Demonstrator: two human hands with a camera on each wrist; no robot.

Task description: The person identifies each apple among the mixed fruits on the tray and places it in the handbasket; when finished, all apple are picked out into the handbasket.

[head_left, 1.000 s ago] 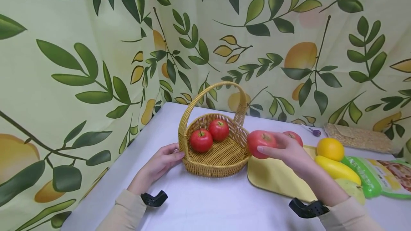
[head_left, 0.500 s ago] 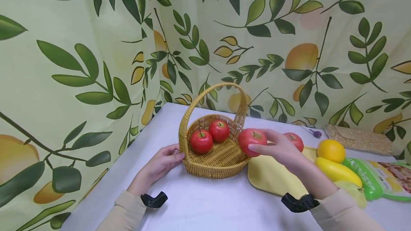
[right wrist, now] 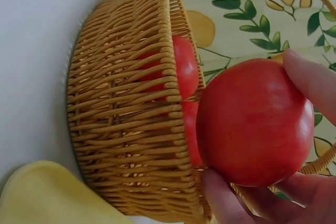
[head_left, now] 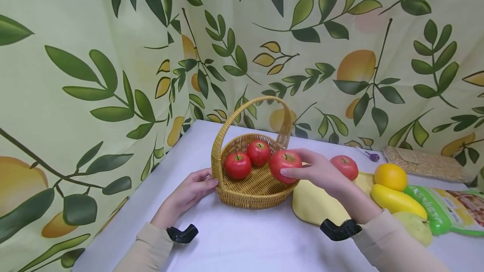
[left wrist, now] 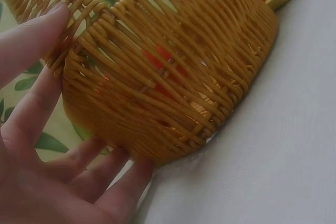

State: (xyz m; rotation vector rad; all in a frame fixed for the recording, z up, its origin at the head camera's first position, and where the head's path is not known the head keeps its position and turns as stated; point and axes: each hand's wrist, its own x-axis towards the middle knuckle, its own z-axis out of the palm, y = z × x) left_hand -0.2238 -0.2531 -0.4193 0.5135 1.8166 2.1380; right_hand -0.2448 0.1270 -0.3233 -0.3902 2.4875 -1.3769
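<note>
A brown wicker basket (head_left: pixel 251 201) with a tall arched handle stands on the white table, two red apples (head_left: pixel 237 165) inside it. My left hand (head_left: pixel 190 194) holds its left side at the foot of the handle. In the left wrist view the thumb (left wrist: pixel 39 38) lies over the weave and the other fingertips touch the outer wall. My right hand (head_left: pixel 325 173) grips another red apple (head_left: pixel 280 168) over the basket's right part. From the right wrist view, this apple (right wrist: pixel 254 124) sits between thumb and fingers, close to the rim, and overlaps the apples behind it.
Right of the basket lies a pale yellow board (head_left: pixel 317 207), with a red apple (head_left: pixel 345 167) near its far side. An orange (head_left: pixel 390 176), a long yellow fruit (head_left: pixel 398 201), a pale green fruit (head_left: pixel 415 226) and a green packet (head_left: pixel 438 211) lie further right. A grain-filled bag (head_left: pixel 427 165) rests behind.
My right hand has moved left with the apple, from beside the basket's right rim to over its inside. The left hand has stayed at the handle's foot.
</note>
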